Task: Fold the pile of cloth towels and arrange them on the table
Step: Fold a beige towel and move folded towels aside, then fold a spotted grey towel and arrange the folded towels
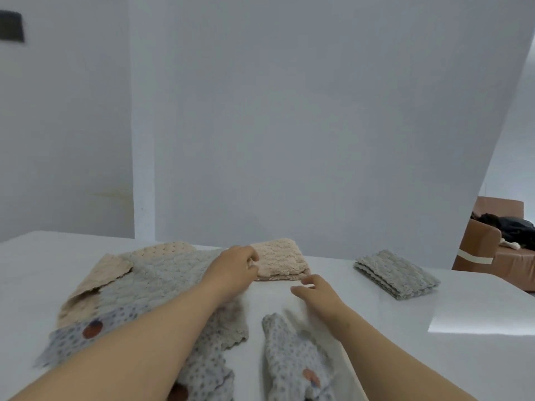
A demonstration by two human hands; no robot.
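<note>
On the white table (pixel 376 328), the left hand (pixel 231 270) pinches the folded tan towel (pixel 280 259). The right hand (pixel 318 293) hangs loose, blurry. The spotted towel (pixel 289 357) is cut off at the bottom.

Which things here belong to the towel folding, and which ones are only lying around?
Job: folded beige towel, folded grey towel, unfolded pile, spotted towel, table.
Lying about: brown sofa, dark clothes on it, dark wall panel.

Lighting: soft, cool, even daylight; faint shadows. Glare: bright patch on the bench (pixel 474 322) toward its right edge. Focus: slight motion blur overall. Distortion: wide-angle bending at edges.
</note>
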